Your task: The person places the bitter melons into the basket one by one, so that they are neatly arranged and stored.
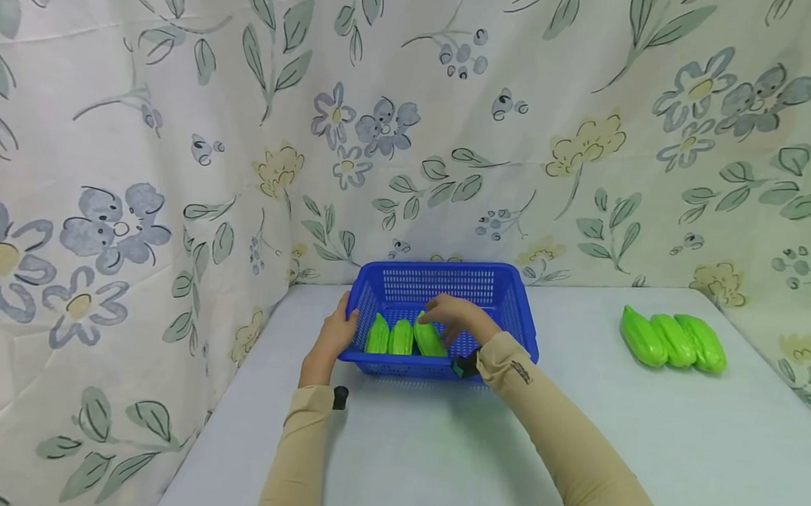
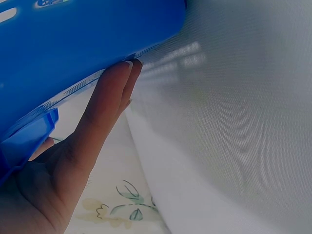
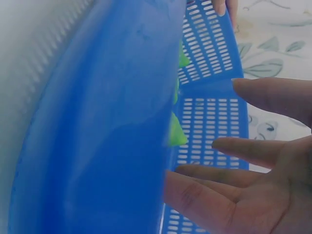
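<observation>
A blue plastic basket with slotted walls sits on the table. Three glossy green elongated vegetables, resembling bitter melons, lie side by side in its left part: a left one, a middle one and a right one. My left hand holds the basket's left rim, thumb over the edge and fingers along the outer wall. Over the basket, beside the right vegetable, is my right hand. Its fingers are spread and relaxed in the right wrist view, holding nothing; the basket's front wall hides most of the vegetables there.
Three more green vegetables lie together on the white tabletop at the right. Floral fabric hangs behind the table and along its left side. The basket stands close to the back fabric.
</observation>
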{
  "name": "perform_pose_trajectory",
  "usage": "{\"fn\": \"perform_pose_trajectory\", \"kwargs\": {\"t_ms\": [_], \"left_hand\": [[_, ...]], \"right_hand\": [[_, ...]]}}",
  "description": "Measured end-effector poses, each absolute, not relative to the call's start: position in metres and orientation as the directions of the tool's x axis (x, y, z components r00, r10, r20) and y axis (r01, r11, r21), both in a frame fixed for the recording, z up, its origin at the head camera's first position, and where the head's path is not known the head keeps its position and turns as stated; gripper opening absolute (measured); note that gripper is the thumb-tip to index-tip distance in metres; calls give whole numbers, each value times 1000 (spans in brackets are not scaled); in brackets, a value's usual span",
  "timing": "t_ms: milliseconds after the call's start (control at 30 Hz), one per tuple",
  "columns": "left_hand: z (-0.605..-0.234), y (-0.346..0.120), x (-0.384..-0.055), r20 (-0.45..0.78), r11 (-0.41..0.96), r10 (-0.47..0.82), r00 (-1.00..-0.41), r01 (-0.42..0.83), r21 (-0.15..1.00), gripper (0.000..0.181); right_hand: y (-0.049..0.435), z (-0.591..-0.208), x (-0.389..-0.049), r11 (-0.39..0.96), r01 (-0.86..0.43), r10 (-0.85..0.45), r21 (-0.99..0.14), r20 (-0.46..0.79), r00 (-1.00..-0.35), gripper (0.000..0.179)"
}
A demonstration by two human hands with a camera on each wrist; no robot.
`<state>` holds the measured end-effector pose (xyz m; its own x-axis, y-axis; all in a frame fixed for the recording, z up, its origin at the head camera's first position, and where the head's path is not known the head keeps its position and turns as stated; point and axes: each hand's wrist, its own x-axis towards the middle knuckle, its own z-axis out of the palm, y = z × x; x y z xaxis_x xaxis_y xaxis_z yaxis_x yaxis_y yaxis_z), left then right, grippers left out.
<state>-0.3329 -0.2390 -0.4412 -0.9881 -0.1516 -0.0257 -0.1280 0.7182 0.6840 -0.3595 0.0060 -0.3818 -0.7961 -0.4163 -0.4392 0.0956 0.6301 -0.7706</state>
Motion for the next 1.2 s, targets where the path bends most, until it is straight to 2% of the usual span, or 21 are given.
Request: {"fn": "perform_pose_trajectory", "kwargs": {"t_ms": [300, 600, 867, 1200], "left_hand": [[-441, -240, -332, -28, 715, -151, -988, -128, 687, 59], [-441, -241, -332, -21, 714, -152, -988, -125, 689, 59], [-442, -240, -331, -22, 719, -157, -987, -130, 682, 58], [-442, -241, -333, -24, 714, -159, -987, -132, 688, 58]], "right_hand": [[17, -384, -352, 605, 41, -432, -795, -371, -822, 58], [23, -382, -341, 597, -19, -421, -802, -293, -859, 65], [27, -387, -328, 582, -174, -394, -794, -87, -915, 71], [47, -396, -310, 448, -233, -330, -863, 83, -940, 78]]}}
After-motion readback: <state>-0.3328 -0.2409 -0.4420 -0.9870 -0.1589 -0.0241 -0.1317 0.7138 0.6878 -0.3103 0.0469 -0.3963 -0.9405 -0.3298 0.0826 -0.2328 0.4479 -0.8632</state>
